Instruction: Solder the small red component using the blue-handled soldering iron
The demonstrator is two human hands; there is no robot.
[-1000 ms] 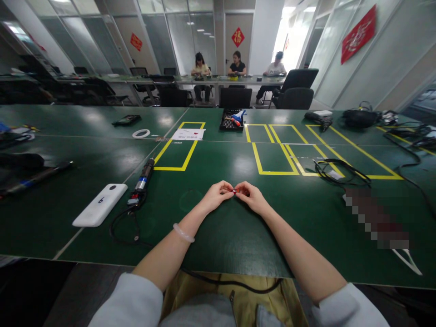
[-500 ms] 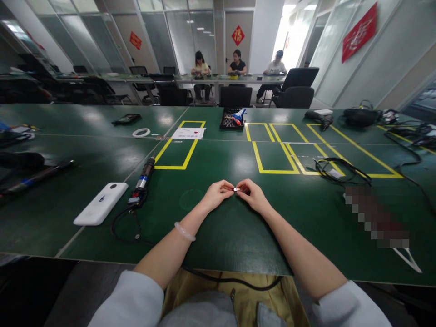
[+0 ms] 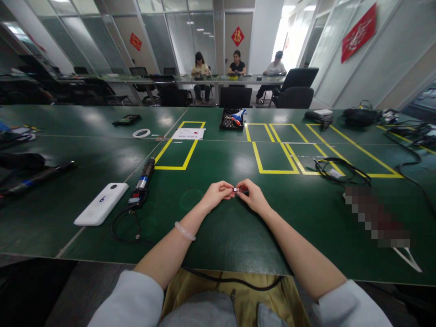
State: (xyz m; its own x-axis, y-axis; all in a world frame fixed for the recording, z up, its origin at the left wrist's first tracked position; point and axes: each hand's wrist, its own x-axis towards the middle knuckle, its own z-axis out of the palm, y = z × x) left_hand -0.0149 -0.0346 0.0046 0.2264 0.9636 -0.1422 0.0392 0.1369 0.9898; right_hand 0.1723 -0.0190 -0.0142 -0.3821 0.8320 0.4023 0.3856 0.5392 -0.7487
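Note:
Just above the green table (image 3: 225, 240), a tiny light-coloured piece (image 3: 236, 189) with a metallic look sits between my fingertips, too small for me to name its kind. My left hand (image 3: 217, 196) pinches it from the left with thumb and fingers. From the other side, my right hand (image 3: 252, 195) closes on it with thumb and forefinger. The fingertips of both hands nearly meet and cover part of the piece. Nearest on the left lies a black pen-shaped electric screwdriver (image 3: 142, 180) with a cord.
A white power bank (image 3: 101, 204) lies at left. Yellow tape outlines (image 3: 277, 172) mark the table. Farther back stand a black tray (image 3: 226, 124) of tools and a tape roll (image 3: 141, 133). Coiled black cable (image 3: 340, 169) lies right. Several people sit beyond.
The small piece has turned slightly between my fingertips. Both hands stay in nearly the same place, and nothing on the table has moved.

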